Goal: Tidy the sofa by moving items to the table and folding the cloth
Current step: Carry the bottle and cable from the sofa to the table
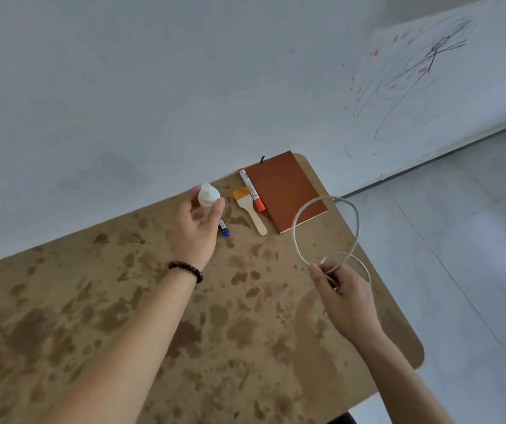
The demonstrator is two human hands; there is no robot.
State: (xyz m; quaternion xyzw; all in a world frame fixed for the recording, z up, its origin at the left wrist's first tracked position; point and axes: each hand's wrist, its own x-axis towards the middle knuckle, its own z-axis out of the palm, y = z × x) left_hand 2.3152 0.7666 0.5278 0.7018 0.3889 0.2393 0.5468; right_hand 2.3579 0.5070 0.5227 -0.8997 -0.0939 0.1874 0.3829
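A small white bottle [208, 195] is being held between the thumb and the curled fingers of the left hand [198, 231], above the far edge of the table [123, 301]. A looped white cable [358, 224] is being pinched by the right hand [346, 298], over the table near the brown notebook [282, 191]. A red marker [251, 191] and a brush [250, 212] are lying just beside the notebook.

- Light was soft and even; the pale grey wall [92, 87] looked dullest toward 10 o'clock.
- Shadows on the mottled brown table [92, 316] were faint.
- Wide-angle distortion slanted lines at 3 o'clock.
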